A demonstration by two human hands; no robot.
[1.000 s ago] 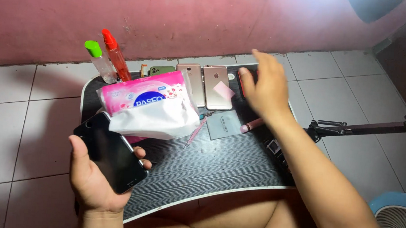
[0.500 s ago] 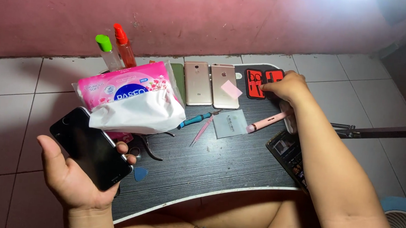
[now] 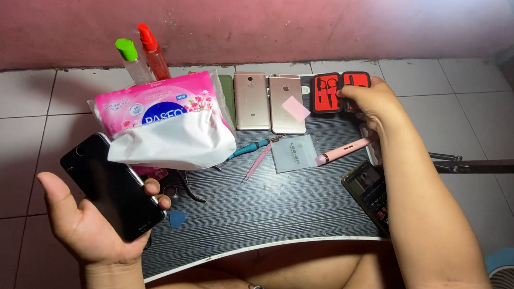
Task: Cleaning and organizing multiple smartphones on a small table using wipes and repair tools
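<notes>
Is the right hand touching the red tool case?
Touching. The head view shows the right hand fingertips resting on the open red tool case at its right half, with no gap.

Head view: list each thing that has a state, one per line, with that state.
Left hand: shut on the black phone, screen dark.
Right hand: touching the tool case.
Tool case: open, red inside.
Tissue pack: open, a white tissue hanging out.
Two gold phones: face down.
Spray bottles: upright, capped.
Phone under the right arm: screen lit.

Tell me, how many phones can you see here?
4: a black phone in the left hand, two gold phones face-down on the table, another phone under the right forearm.
</notes>
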